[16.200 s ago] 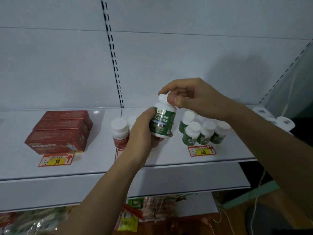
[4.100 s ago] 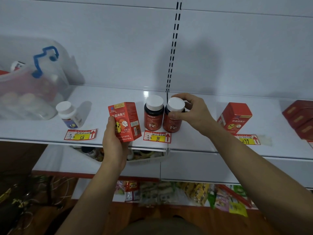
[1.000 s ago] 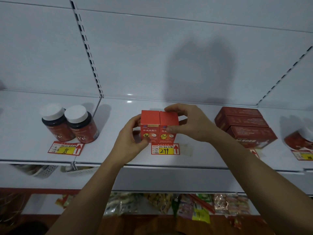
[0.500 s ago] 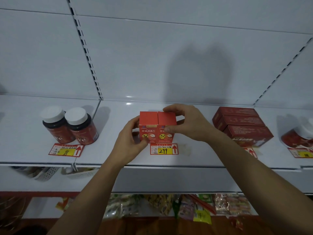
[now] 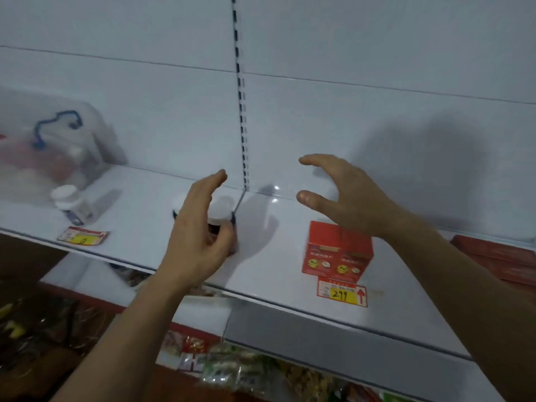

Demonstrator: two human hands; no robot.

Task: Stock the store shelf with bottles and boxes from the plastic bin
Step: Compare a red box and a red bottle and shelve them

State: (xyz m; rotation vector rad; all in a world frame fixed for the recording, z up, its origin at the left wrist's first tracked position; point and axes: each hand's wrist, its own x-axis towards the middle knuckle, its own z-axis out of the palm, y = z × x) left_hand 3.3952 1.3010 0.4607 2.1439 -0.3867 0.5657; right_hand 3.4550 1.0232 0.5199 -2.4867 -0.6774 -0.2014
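the two small red boxes stand side by side and touching on the shelf, just behind the 299 price tag, and neither hand has hold of them — so this looks like the gap between one placement and the next fetch. the next move, by my reading, calls for a reach to the left, where the clear plastic bin with its blue handle sits at the far end of the same shelf, red and pale stock showing blurrily through its wall (what exactly is left inside i cannot tell). the right hand hangs above and a little behind the boxes, fingers spread and only gently bent, thumb apart from them, gripping nothing. the left hand is raised in front of the dark bottles with white caps, partly hiding them; its upper fingers are straight and point up and away, the lower ones curl loosely near a bottle — whether they touch it the blur does not let me say, but it appears to carry nothing. a lone white-capped bottle stands just in front of the bin, and flat red boxes lie at the right edge.
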